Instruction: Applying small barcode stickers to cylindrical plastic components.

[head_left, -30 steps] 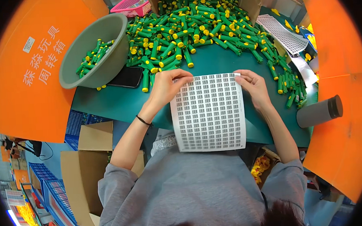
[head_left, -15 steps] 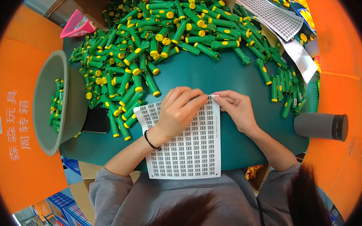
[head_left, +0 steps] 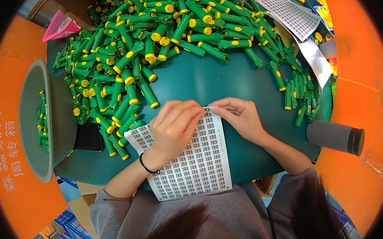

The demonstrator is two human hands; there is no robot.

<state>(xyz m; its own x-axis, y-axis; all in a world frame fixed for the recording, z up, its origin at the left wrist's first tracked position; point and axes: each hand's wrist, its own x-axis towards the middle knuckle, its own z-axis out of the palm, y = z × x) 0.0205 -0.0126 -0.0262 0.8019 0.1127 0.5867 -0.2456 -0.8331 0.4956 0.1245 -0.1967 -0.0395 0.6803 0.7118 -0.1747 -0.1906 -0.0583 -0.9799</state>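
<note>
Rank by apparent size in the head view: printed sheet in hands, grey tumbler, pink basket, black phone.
1. Printed sheet, partly under the left hand
2. Grey tumbler
Unranked: pink basket and black phone, too close to call.

Left forearm (head_left: 126, 179) slants up and inward from lower left; left wrist (head_left: 152, 159) roughly in line with it. Left hand (head_left: 174, 128) back upward, fingers (head_left: 185, 110) bent and bunched side by side, tips pointing right. Right forearm (head_left: 288, 154) slants up and inward from lower right. Right hand (head_left: 240, 118): thumb (head_left: 224, 114) and index finger (head_left: 225, 101) in a pinch, tips pointing left. Fingertips of both hands just beside each other; contact between them unclear
</note>
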